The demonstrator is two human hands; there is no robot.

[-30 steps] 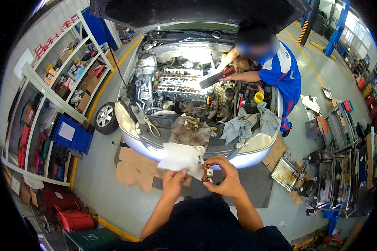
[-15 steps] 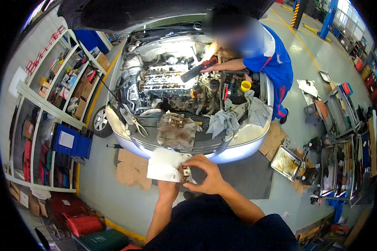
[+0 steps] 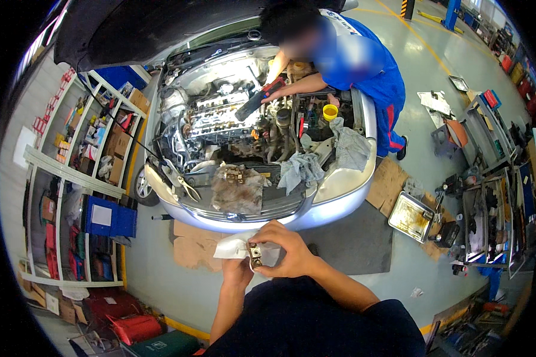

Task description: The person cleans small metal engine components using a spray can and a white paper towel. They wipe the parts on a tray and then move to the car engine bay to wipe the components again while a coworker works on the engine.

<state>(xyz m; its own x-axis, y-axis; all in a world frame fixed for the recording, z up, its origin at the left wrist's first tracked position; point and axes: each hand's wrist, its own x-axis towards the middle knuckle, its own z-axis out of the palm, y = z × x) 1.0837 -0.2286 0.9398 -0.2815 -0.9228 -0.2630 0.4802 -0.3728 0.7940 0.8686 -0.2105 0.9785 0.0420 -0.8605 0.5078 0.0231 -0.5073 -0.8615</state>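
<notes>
The right hand (image 3: 286, 250) is gripping a small brownish metal part (image 3: 255, 256) between its fingertips, holding it low at its left side, right against a white cloth (image 3: 235, 247). The left hand (image 3: 238, 271) is lying beneath, closed on the cloth from below, touching the part's underside. Both are hovering just before the silver car's bumper (image 3: 315, 214), above the grey floor mat (image 3: 351, 244). Beyond, a person in blue overalls (image 3: 357, 65) is leaning over the open engine bay (image 3: 232, 119).
</notes>
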